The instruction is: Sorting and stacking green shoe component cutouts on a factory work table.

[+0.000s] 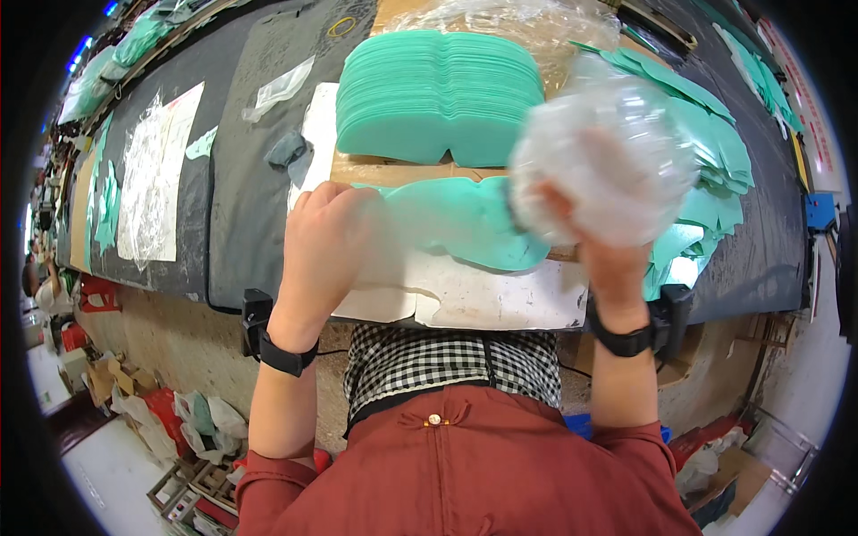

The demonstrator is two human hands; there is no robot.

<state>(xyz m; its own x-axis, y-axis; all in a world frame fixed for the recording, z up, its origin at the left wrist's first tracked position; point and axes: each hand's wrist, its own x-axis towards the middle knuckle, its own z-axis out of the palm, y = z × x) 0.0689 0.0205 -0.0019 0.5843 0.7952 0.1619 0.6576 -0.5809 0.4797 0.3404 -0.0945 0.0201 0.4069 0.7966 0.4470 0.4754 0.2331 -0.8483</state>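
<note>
Bright, even light; fisheye-bent edges; motion-blurred plastic bag point(603, 161).

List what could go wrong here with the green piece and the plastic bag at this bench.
1. The right hand holds a clear plastic bag that is motion-blurred; crumpled like that, it could snag the green piece or slip free.
2. The left hand pins only one end of that thin piece, so it might bend or crease.
3. The tall green stack stands just behind; a swing of the bag could knock sheets askew.
</note>
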